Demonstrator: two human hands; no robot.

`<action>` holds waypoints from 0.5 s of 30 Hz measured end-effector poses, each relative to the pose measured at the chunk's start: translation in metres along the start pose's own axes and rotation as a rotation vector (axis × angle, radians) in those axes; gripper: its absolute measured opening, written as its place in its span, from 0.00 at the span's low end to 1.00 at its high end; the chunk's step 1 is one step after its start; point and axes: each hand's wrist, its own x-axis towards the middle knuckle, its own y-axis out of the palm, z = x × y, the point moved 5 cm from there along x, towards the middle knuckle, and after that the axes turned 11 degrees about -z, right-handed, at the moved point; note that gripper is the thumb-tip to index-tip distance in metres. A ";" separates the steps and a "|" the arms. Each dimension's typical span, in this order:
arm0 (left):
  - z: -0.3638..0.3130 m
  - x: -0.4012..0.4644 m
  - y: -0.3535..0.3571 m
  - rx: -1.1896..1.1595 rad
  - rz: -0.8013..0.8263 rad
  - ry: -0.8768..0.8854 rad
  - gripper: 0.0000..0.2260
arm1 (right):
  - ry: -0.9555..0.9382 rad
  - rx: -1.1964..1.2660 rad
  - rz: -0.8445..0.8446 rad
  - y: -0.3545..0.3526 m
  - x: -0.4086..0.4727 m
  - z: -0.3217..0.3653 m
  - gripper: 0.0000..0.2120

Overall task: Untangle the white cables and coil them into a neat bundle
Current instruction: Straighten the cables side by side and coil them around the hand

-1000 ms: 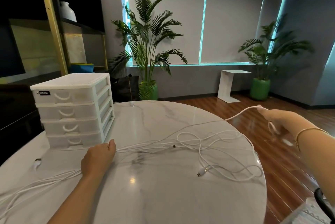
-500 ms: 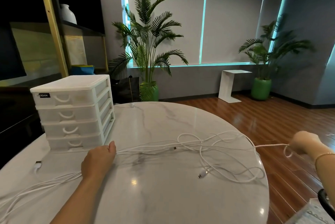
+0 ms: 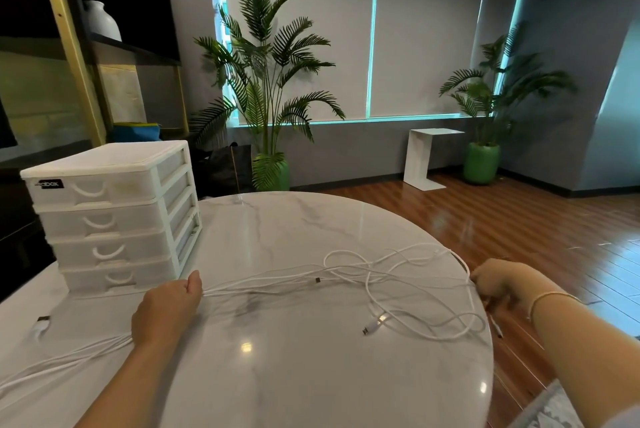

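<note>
Head camera looks down over a round white marble-patterned table point(image 3: 277, 375), and both bare hands are on the job. Left hand point(image 3: 166, 311) sits knuckles-up on the tabletop near the middle-left, fingers curled around a gathered run of thin white cables point(image 3: 346, 277); the strands come out past its thumb side toward the right and trail out behind the wrist toward the near-left edge of the table. Right hand point(image 3: 498, 280) is at the table's right rim, fingers curled and pinching a cable strand right where it crosses the edge; a thin gold bangle point(image 3: 550, 298) rings that wrist. Between the two hands the cables lie in loose, crossing loops on the marble, most of the tangle on the right half. One white plug end point(image 3: 372, 325) rests on the table just inside the near loop, and a small dark connector point(image 3: 317, 279) shows mid-strand. Another white plug point(image 3: 42, 323) lies apart near the left edge. Behind the left hand stands a white plastic four-drawer organiser point(image 3: 110, 213), close to the cables but not touching them. Beyond the table: a tall potted palm point(image 3: 266, 88), a small white side table point(image 3: 426, 157) and a second palm in a green pot point(image 3: 483, 164) on the wooden floor.
</note>
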 end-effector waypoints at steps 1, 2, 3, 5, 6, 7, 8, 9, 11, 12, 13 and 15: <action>0.000 0.001 0.001 -0.002 0.004 0.001 0.24 | -0.018 0.046 -0.012 0.000 0.003 -0.004 0.14; 0.000 0.001 0.002 -0.004 0.009 0.002 0.24 | -0.040 0.058 -0.014 -0.001 -0.002 -0.005 0.13; -0.001 0.001 0.003 -0.005 0.014 0.006 0.24 | -0.058 0.007 -0.007 0.000 -0.001 -0.010 0.12; -0.002 0.000 0.005 -0.010 0.020 0.008 0.24 | -0.053 -0.033 0.007 0.001 -0.003 -0.020 0.13; -0.003 -0.001 0.005 -0.011 0.023 0.006 0.24 | -0.048 -0.021 -0.011 0.001 -0.005 -0.025 0.14; -0.004 -0.001 0.005 -0.011 0.024 0.006 0.24 | -0.043 0.000 -0.045 0.001 -0.001 -0.029 0.13; -0.005 -0.001 0.005 -0.009 0.025 0.007 0.24 | -0.035 0.001 -0.085 0.000 -0.004 -0.029 0.13; -0.005 -0.001 0.004 -0.006 0.026 0.005 0.24 | -0.033 -0.017 -0.127 0.000 0.001 -0.031 0.13; -0.004 -0.001 0.004 -0.004 0.026 0.002 0.24 | -0.038 -0.033 -0.185 -0.001 0.000 -0.031 0.13; -0.003 0.000 0.004 0.003 0.025 0.003 0.24 | -0.014 0.008 -0.198 0.000 -0.004 -0.032 0.12; -0.003 0.000 0.004 0.010 0.025 0.005 0.25 | -0.020 -0.016 -0.193 0.005 -0.002 -0.035 0.10; -0.001 0.001 0.007 0.023 0.029 0.011 0.25 | 0.013 -0.026 -0.159 0.017 0.001 -0.049 0.09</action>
